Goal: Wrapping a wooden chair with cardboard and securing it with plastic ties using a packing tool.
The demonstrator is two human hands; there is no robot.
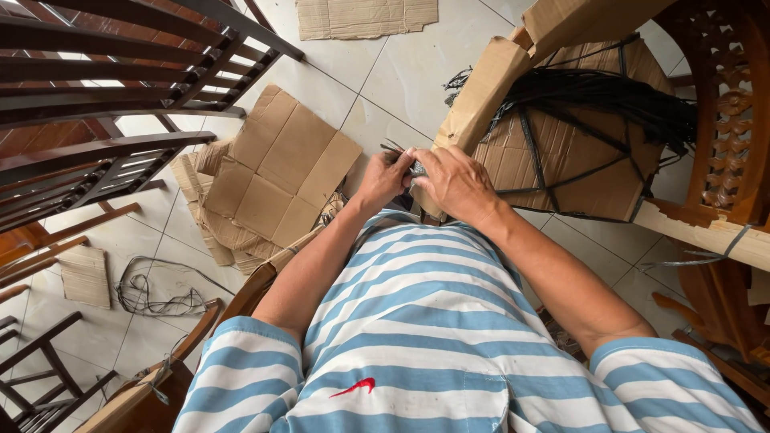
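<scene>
A cardboard-wrapped piece of furniture [561, 152], bound with black straps, stands in front of me at the right. Both hands meet at its near lower corner. My left hand [383, 178] pinches the ends of black straps [417, 168] there. My right hand [455, 184] closes over the same spot, its fingers pressed against the cardboard edge and the strap ends. A thick bundle of black straps [609, 100] lies across the cardboard top. My blue-and-white striped shirt fills the lower frame.
Flattened cardboard sheets [277, 172] lie on the white tiled floor, another [365, 18] at the top. Dark wooden chair frames [104, 96] crowd the left. A carved wooden chair [726, 120] stands at the right. A loose coil of cord [152, 293] lies on the floor lower left.
</scene>
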